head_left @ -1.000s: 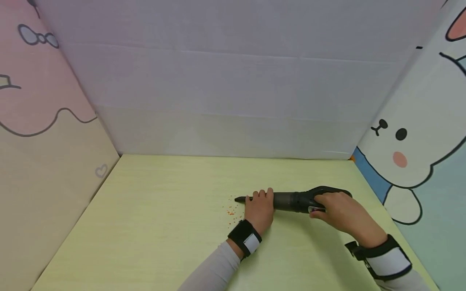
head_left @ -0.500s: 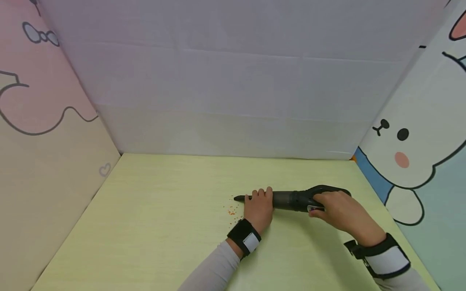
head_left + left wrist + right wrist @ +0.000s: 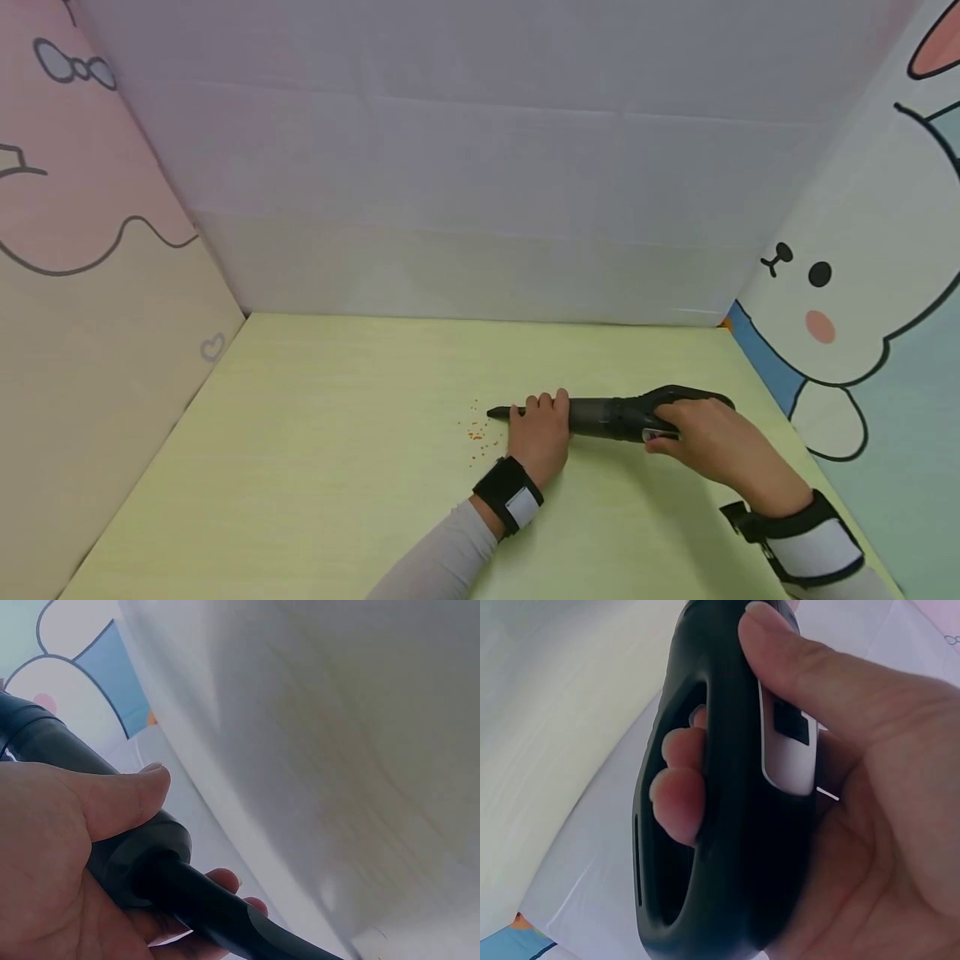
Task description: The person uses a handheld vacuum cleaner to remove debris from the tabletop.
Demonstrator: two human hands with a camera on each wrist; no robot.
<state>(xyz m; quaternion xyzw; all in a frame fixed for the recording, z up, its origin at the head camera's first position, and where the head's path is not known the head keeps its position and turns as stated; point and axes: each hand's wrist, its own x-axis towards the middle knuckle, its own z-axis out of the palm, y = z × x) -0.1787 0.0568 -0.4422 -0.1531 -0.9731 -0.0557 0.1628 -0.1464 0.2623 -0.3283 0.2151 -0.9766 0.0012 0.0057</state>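
A black handheld vacuum cleaner point(image 3: 626, 418) is held nearly level above the table, its narrow nozzle point(image 3: 498, 412) pointing left. My left hand point(image 3: 540, 437) grips its front end; in the left wrist view the thumb lies along the dark barrel point(image 3: 67, 746) and fingers curl under the nozzle point(image 3: 217, 907). My right hand point(image 3: 708, 437) holds the rear handle; the right wrist view shows fingertips through the handle loop point(image 3: 727, 847) and the thumb beside a light panel point(image 3: 789, 761). Small orange crumbs point(image 3: 477, 435) lie scattered just left of and below the nozzle tip.
The pale yellow table point(image 3: 315, 450) extends around the hands. A plain whitish wall sheet point(image 3: 480, 167) stands at the back. Printed cartoon panels rise at both sides, pink and beige on the left point(image 3: 97, 333), a white animal on the right point(image 3: 862, 275).
Both hands and the vacuum cleaner have shifted very slightly to the right, along with a small tilt of the head view. The grips and the crumbs look much the same.
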